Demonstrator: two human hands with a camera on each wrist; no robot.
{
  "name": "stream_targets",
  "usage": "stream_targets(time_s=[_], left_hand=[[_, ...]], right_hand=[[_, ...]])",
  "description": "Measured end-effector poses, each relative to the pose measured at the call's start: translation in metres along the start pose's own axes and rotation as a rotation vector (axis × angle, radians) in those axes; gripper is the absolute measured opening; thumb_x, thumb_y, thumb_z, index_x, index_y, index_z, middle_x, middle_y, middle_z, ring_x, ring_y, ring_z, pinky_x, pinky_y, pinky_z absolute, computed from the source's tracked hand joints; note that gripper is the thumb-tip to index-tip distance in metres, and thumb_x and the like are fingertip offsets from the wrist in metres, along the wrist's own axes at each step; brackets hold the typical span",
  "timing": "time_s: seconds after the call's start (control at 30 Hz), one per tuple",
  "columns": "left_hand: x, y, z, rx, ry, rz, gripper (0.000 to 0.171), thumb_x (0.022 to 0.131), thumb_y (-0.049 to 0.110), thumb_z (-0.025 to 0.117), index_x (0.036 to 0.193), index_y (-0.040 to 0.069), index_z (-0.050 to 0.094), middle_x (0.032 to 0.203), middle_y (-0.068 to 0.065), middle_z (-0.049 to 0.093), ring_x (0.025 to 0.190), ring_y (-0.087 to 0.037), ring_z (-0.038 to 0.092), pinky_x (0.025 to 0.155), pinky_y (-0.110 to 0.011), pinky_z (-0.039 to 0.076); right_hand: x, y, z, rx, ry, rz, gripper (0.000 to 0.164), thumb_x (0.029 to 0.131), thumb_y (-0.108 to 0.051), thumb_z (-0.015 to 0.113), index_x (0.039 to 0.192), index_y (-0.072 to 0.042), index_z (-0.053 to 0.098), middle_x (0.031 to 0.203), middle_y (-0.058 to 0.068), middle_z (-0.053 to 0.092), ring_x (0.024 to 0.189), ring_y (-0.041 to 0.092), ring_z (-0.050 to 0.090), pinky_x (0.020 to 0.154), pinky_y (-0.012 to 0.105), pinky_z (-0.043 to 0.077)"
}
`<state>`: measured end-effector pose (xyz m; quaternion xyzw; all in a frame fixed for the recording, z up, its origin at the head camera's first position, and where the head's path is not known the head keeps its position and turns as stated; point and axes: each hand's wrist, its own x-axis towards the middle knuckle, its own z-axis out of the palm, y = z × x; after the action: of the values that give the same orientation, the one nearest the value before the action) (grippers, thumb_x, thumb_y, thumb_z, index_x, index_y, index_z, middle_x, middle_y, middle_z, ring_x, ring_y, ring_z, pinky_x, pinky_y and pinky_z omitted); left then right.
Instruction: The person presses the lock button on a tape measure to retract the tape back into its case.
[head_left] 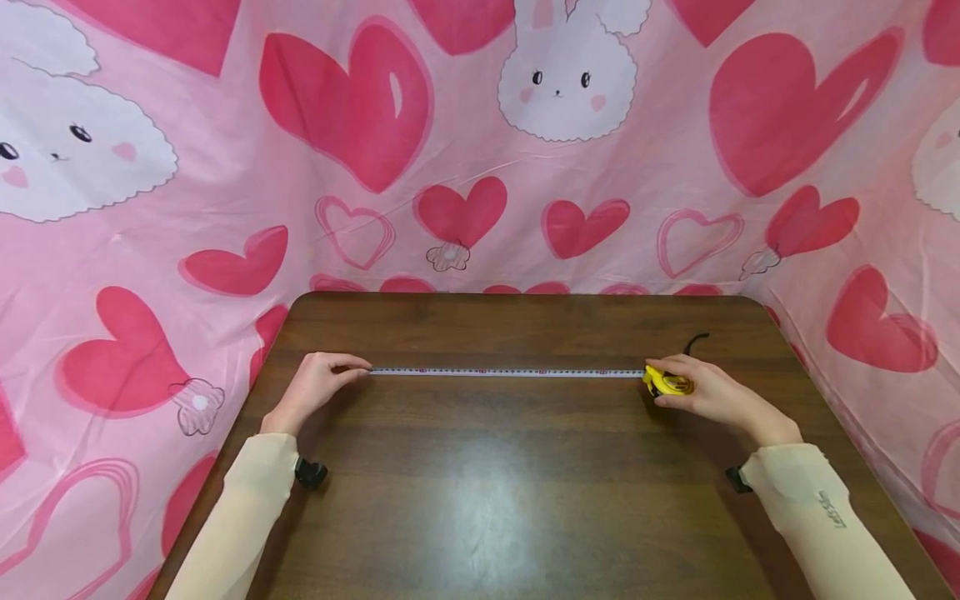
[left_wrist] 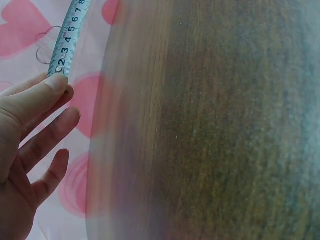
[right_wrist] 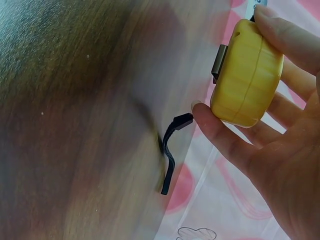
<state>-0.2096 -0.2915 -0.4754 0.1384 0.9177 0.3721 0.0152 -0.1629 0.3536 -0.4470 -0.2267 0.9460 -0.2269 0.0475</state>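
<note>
A yellow tape measure (head_left: 670, 382) is gripped in my right hand (head_left: 716, 396), towards the right side of the table. Its white blade (head_left: 510, 372) runs out level to the left, stretched straight across. At the far end my left hand (head_left: 318, 382) pinches the blade's tip between thumb and forefinger. In the left wrist view, low numbers show on the blade (left_wrist: 69, 40) just past the thumb, and the other fingers are spread. The right wrist view shows the yellow case (right_wrist: 247, 75) held between thumb and fingers, with a black strap (right_wrist: 170, 150) hanging from it.
Under the hands lies a brown wooden table (head_left: 480, 500) with rounded back corners. A pink cloth (head_left: 465, 150) with hearts and rabbits hangs behind it and on both sides. Each wrist carries a small black camera (head_left: 311, 473).
</note>
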Motion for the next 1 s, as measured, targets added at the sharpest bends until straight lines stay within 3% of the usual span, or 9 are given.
stream_targets(time_s=[0.17,0.43,1.0], left_hand=[[0.0005,0.0008,-0.0007,-0.002,-0.007,-0.004,0.02,0.095,0.019,0.078,0.115,0.017,0.082,0.111,-0.004,0.079,0.103,-0.025,0.071,0.096,-0.051,0.058],[0.0016,0.0009,0.0014,-0.012,-0.021,-0.008,0.02,0.096,0.02,0.078,0.115,0.018,0.081,0.111,-0.003,0.079,0.102,-0.024,0.071,0.095,-0.049,0.058],[0.0013,0.0059,0.0061,-0.029,-0.015,0.007,0.019,0.095,0.014,0.078,0.113,0.017,0.082,0.109,-0.002,0.079,0.099,-0.023,0.071,0.094,-0.05,0.059]], right_hand=[[0.002,-0.0024,0.001,-0.001,-0.003,-0.008,0.065,0.091,-0.026,0.082,0.145,-0.001,0.058,0.133,0.021,0.064,0.111,0.033,0.063,0.094,0.059,0.053],[0.0031,-0.0033,0.001,0.044,-0.065,0.046,0.068,0.095,-0.032,0.078,0.15,-0.002,0.053,0.14,0.025,0.058,0.117,0.038,0.06,0.099,0.063,0.05],[0.0064,-0.0063,0.004,0.011,-0.05,0.028,0.067,0.093,-0.029,0.08,0.148,-0.002,0.055,0.137,0.024,0.06,0.116,0.038,0.062,0.098,0.062,0.051]])
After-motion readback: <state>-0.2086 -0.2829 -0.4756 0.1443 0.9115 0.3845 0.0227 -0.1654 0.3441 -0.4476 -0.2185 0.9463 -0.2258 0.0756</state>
